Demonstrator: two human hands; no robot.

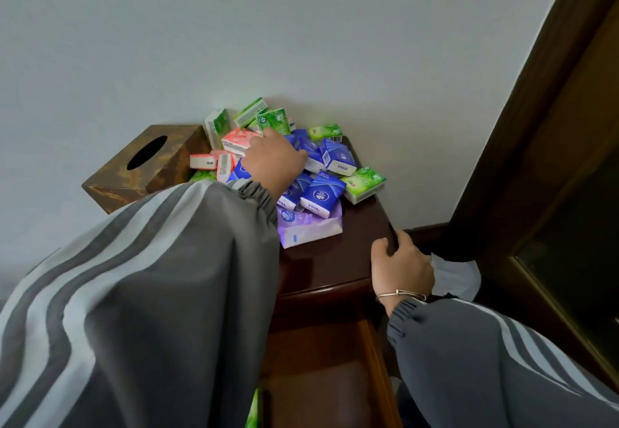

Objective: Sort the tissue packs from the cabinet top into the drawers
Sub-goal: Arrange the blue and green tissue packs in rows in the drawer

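Observation:
A heap of small tissue packs lies on the dark wooden cabinet top (321,260) against the wall: green packs (363,184), blue packs (321,195), pink packs (236,139) and a flat purple pack (308,228). My left hand (273,159) reaches into the heap, its fingers curled over a green pack (274,121) at the back; the grip itself is hidden. My right hand (400,268) rests on the cabinet's right edge, fingers wrapped over it. Below the top, a drawer (378,360) stands pulled out, with a sliver of green pack (253,411) at its left.
A brown wooden tissue box (144,166) with an oval slot sits at the left of the heap. A dark wooden door frame (536,126) rises on the right. White crumpled paper (457,277) lies beside the cabinet. My grey striped sleeve (150,310) hides the cabinet's left half.

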